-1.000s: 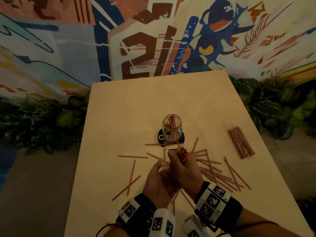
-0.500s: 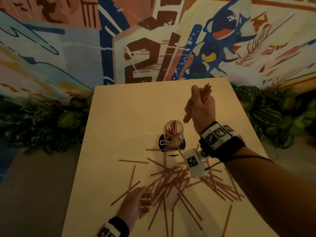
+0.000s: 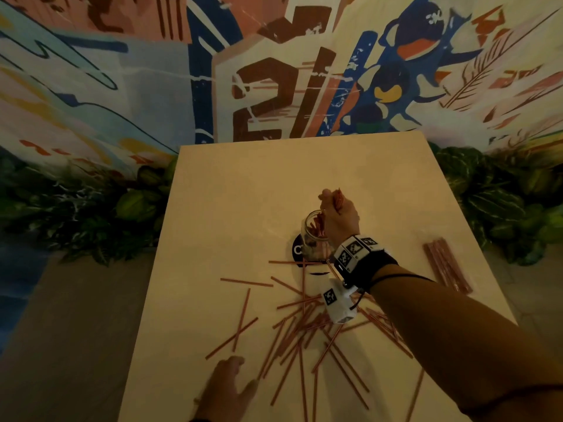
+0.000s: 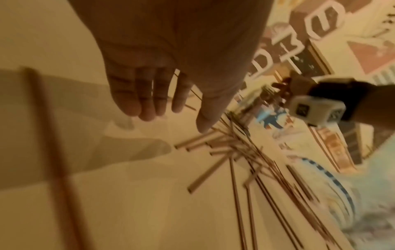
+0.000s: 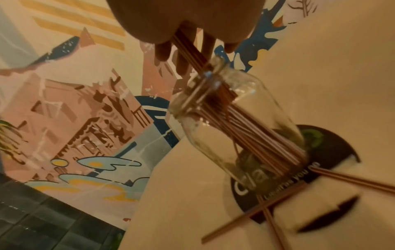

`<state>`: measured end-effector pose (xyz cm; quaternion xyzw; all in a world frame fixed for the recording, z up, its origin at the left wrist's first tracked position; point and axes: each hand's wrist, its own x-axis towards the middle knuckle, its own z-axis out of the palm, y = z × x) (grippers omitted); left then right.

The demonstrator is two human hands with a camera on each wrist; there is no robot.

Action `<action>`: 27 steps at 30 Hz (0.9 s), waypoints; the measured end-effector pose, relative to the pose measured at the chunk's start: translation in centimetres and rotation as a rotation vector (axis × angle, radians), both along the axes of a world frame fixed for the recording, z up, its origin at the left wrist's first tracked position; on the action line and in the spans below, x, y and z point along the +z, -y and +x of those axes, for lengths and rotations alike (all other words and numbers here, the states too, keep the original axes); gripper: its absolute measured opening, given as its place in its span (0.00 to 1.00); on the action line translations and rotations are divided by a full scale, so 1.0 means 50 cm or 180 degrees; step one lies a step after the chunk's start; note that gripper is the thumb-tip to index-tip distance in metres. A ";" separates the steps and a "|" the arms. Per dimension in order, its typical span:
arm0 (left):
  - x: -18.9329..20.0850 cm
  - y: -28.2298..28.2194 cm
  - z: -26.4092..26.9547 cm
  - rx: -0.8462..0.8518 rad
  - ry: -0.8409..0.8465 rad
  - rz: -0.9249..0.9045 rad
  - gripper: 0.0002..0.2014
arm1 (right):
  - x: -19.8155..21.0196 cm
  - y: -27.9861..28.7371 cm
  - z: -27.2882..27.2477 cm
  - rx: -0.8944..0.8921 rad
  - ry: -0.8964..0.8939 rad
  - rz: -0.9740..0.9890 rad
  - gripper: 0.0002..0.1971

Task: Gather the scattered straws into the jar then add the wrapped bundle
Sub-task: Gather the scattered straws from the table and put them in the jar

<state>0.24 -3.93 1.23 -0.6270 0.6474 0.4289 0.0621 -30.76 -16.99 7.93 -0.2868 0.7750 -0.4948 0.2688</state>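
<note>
Right hand: while the jar stands on its coaster, a handful of red straws [image 3: 336,198] is gripped in the curled fingers of the right hand [image 3: 341,219] directly over the jar's mouth; in the right wrist view, the lower ends of the held straws are seen passing through the rim.
Left hand: the left hand [image 3: 225,391] is held flat over the near left part of the table, fingers [image 4: 136,94] straight and slightly spread, with nothing held.
Jar: a clear glass jar [image 3: 313,239], already partly filled with straws, is set on a round black coaster [image 5: 333,152] near the table's middle.
Scattered straws: many loose straws [image 3: 304,324] are left crisscrossed on the pale wooden table [image 3: 243,193], between the jar and the near edge; a few lie across the coaster.
Wrapped bundle: the wrapped bundle [image 3: 446,264] is seen lying near the table's right edge, well apart from the jar.
Background: a painted mural [image 3: 274,71] and green foliage [image 3: 91,214] are visible behind the table.
</note>
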 end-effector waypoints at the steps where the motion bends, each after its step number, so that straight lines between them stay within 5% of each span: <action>1: -0.012 -0.002 -0.024 -0.0201 0.0113 0.0006 0.35 | -0.013 -0.003 -0.001 -0.0031 -0.0059 0.0078 0.19; 9: 0.000 -0.002 -0.193 -0.1224 0.0750 0.0163 0.47 | -0.052 -0.021 0.005 0.0016 0.0497 -0.0118 0.18; 17: -0.007 0.001 -0.212 -0.1635 0.0622 -0.0298 0.25 | -0.080 -0.026 -0.009 0.0661 -0.0199 0.0316 0.24; 23: -0.020 -0.009 -0.240 -0.1888 0.0705 -0.0568 0.16 | -0.043 -0.076 -0.013 0.1072 -0.0550 0.0796 0.53; 27: -0.023 -0.004 -0.249 -0.2024 0.0924 -0.0564 0.19 | -0.063 -0.167 -0.037 0.0822 -0.0524 0.0924 0.45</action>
